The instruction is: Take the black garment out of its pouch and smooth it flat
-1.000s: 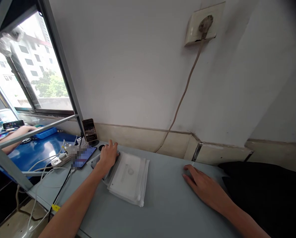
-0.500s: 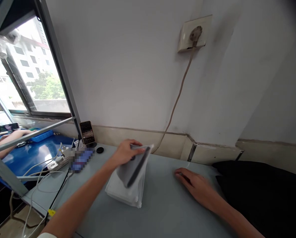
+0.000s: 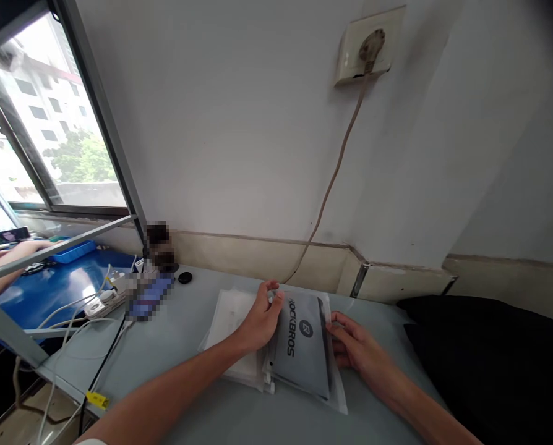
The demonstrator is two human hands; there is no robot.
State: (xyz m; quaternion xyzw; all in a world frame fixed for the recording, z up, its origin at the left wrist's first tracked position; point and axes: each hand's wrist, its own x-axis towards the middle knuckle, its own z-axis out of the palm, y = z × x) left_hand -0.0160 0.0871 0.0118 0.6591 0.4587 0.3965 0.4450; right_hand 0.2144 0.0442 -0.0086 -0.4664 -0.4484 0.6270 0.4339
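A translucent plastic bag (image 3: 311,364) with a flat dark grey item inside lies tilted across the desk, the word ROCKBROS and a round logo showing on it. My left hand (image 3: 259,322) grips its upper left edge, thumb on top and fingers partly hidden. At its right edge, my right hand (image 3: 357,343) pinches the clear margin between thumb and fingers. Under my left hand and forearm sits a stack of frosted plastic bags (image 3: 230,312), partly covered by the ROCKBROS bag's left side.
Black cloth (image 3: 485,364) lies at the right end of the grey desk (image 3: 179,383). On the left are a blurred blue object (image 3: 151,296), a small round black disc (image 3: 185,278), a power strip (image 3: 102,303) and loose cables. A metal frame divides off a blue table with another person's arm.
My left hand has carried the ROCKBROS bag rightward off the stack and lowered it, its printed face now upward. My right hand has shifted slightly and taken hold of its right edge.
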